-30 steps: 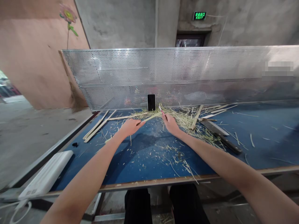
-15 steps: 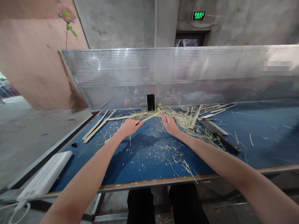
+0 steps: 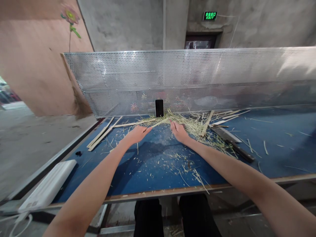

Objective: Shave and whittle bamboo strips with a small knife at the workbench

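Note:
My left hand (image 3: 139,133) is closed around one end of a thin pale bamboo strip (image 3: 159,123), which points up and right toward my other hand. My right hand (image 3: 179,131) is curled at the far end of the strip, thumb and fingers pressed together. Something small and reddish shows at its fingertips, too small to name. Pale shavings (image 3: 190,122) are heaped just behind and to the right of my right hand. A cleaver (image 3: 233,143) with a dark handle lies further right, its blade partly under slivers.
Several bamboo strips (image 3: 102,134) lie at left on the blue tabletop (image 3: 153,177). A phone-like device (image 3: 159,108) leans on the perforated metal screen (image 3: 128,75) at the back. A white power strip (image 3: 48,186) sits at the left corner, near a small black object (image 3: 78,153).
Both hands keep almost the same place and grip. The strip has shifted very slightly between them; the things on the table look unchanged.

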Tool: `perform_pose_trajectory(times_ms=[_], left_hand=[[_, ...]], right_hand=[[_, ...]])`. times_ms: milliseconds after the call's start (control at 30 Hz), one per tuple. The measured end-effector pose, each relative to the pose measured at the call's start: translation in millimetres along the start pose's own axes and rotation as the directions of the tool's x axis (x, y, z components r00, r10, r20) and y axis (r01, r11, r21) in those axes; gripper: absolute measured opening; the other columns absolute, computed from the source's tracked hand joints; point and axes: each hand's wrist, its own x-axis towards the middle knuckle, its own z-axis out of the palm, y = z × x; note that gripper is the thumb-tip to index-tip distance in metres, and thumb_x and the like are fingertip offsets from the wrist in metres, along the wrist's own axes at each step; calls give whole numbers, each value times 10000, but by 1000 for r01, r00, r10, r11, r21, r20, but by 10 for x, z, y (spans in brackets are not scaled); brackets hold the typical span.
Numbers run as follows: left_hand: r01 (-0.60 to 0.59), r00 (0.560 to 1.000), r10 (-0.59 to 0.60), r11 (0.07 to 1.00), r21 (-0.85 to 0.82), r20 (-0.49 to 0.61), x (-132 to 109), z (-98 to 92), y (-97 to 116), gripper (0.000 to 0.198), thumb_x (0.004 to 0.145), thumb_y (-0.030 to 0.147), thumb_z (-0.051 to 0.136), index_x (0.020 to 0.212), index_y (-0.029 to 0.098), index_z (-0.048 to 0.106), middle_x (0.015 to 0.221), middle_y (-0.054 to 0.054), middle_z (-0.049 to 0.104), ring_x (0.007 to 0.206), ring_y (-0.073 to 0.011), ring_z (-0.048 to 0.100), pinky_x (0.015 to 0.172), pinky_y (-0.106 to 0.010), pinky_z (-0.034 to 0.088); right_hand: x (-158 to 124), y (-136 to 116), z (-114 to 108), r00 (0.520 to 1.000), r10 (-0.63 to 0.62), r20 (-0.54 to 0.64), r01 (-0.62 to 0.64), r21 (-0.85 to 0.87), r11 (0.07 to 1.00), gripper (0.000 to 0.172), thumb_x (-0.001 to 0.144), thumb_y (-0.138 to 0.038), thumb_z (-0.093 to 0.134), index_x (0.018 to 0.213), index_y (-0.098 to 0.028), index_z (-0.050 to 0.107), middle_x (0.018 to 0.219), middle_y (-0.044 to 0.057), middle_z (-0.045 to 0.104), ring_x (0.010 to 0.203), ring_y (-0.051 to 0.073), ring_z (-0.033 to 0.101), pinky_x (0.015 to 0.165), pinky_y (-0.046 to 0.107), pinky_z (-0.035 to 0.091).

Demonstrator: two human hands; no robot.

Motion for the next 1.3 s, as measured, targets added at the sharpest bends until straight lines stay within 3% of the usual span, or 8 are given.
perform_pose_trajectory(times_ms=[133, 333, 633, 733, 867, 1033, 1200, 1300], left_hand=[[-65, 998, 65, 995, 80, 9, 0, -8, -8, 544, 1120, 289, 187, 1257, 108, 682, 689, -72, 577, 583, -180, 491, 613, -306, 360], [113, 993, -111, 991, -77, 34, -2, -57, 79, 637, 1119, 451, 207, 841, 158, 701, 589, -54, 475, 548, -192, 457, 632, -347, 379], [185, 983, -183, 944, -272, 35, 6, -91, 146, 593, 1087, 537, 283, 582, 246, 393, 533, -17, 342, 498, -165, 370, 590, -371, 368], [187, 982, -180, 938, -292, 53, 7, -88, 149, 581, 1088, 535, 285, 582, 254, 338, 540, -14, 314, 495, -164, 344, 587, -379, 355], [224, 975, -210, 923, -314, 76, 3, -88, 148, 583, 1084, 573, 280, 595, 257, 305, 560, -7, 290, 509, -170, 339, 600, -382, 349], [207, 978, -198, 931, -300, 61, 2, -66, 142, 581, 1085, 580, 279, 605, 255, 319, 571, -15, 328, 535, -186, 388, 627, -377, 366], [152, 988, -142, 959, -237, 60, 18, -28, 152, 542, 1094, 506, 285, 634, 243, 397, 566, -16, 364, 540, -188, 413, 637, -365, 359], [148, 988, -134, 959, -243, 76, 29, -6, 154, 545, 1093, 508, 279, 638, 240, 413, 575, -21, 387, 546, -188, 418, 637, -361, 351]], right_hand=[[0, 4, 5, 1000, 1, 8, -1, -48, 999, 433, 1105, -544, 278, 816, -263, 436, 649, 20, 557, 629, 248, 580, 670, 393, 438], [3, 34, 19, 1000, 20, 12, -18, -119, 993, 408, 1102, -524, 288, 840, -261, 458, 656, 29, 566, 620, 252, 569, 650, 374, 409], [56, 70, -26, 999, 29, -20, -32, -209, 977, 521, 1118, -527, 203, 885, -231, 564, 679, 55, 591, 669, 261, 593, 708, 364, 438], [60, 53, -61, 1000, -6, -26, 1, -201, 980, 557, 1120, -544, 194, 1035, -204, 627, 833, 95, 673, 811, 279, 646, 777, 380, 474], [68, 26, -37, 991, -122, -59, 113, -135, 984, 543, 1129, -525, 205, 1176, -192, 632, 1175, 157, 689, 1153, 292, 613, 1012, 427, 457], [68, 34, 29, 995, -86, -51, 82, -87, 993, 542, 1115, -576, 201, 915, -225, 562, 956, 115, 657, 951, 265, 606, 933, 413, 478], [44, 83, 62, 996, 61, 70, -60, -15, 998, 506, 1088, -633, 244, 849, -246, 467, 750, 42, 591, 689, 222, 551, 722, 365, 462], [34, 93, 72, 994, 65, 89, -66, 2, 998, 538, 1078, -668, 222, 777, -261, 403, 670, 18, 531, 623, 208, 496, 657, 356, 423]])
